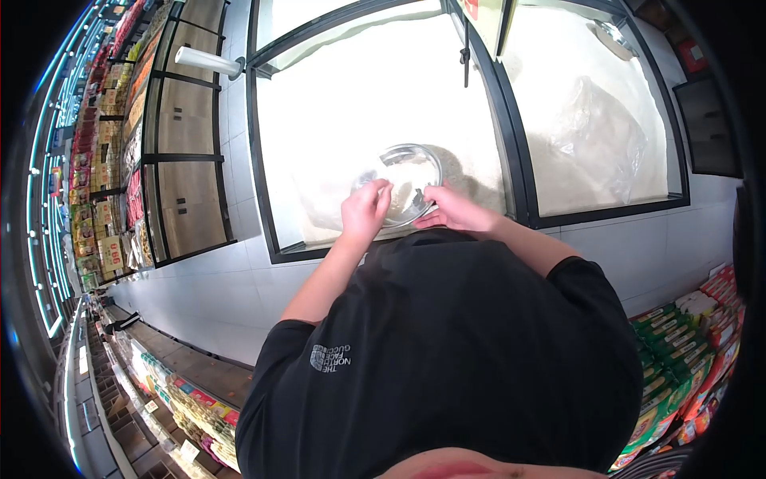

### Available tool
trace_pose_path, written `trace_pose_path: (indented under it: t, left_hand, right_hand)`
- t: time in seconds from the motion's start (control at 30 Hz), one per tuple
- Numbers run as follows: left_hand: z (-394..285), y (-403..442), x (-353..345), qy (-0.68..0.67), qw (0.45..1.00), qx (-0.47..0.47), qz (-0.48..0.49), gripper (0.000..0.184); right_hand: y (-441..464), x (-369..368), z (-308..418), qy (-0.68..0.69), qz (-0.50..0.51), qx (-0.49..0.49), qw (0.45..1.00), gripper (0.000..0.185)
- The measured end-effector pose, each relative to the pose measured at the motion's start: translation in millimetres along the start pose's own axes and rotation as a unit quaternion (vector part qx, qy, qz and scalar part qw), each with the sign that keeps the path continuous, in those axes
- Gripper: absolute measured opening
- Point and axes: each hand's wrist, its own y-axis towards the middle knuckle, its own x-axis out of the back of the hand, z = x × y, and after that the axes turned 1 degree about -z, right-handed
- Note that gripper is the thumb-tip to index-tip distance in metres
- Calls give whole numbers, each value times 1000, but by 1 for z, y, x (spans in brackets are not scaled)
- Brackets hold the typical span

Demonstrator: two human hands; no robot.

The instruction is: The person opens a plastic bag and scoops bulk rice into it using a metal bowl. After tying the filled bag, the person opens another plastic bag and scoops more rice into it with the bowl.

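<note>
A shiny round metal bowl sits on white, rice-like grain in a black-framed bin. My right hand grips the bowl's near right rim, thumb on the inner side and fingers underneath. At the bowl's left side my left hand is closed with its fingertips pinched together. Something pale and translucent shows beside those fingertips; too little of it is distinct to name. Glare hides much of the bowl's inside.
A second bin to the right contains a clear plastic bag and a metal scoop or bowl. A white roll stands at the left. Black frame bars divide the bins. Packaged goods are stacked at lower right.
</note>
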Motion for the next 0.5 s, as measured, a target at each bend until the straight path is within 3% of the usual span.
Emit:
trace_pose_path:
  t: [0.1,0.2,0.3,0.5]
  left_hand:
    - [-8,-11,6,-8,1000,-18,13,10]
    - [-17,-23,12,-29,999,0,26,10]
    - [-10,-29,12,-23,998,-49,-14,13]
    - [5,-33,16,-38,986,-107,-126,14]
  right_hand:
    - [2,-13,1,-13,-31,10,999,86]
    - [2,-32,-5,-37,-102,75,991,64]
    - [1,-30,2,-27,-66,72,995,83]
    - [7,-23,1,-49,-2,70,996,64]
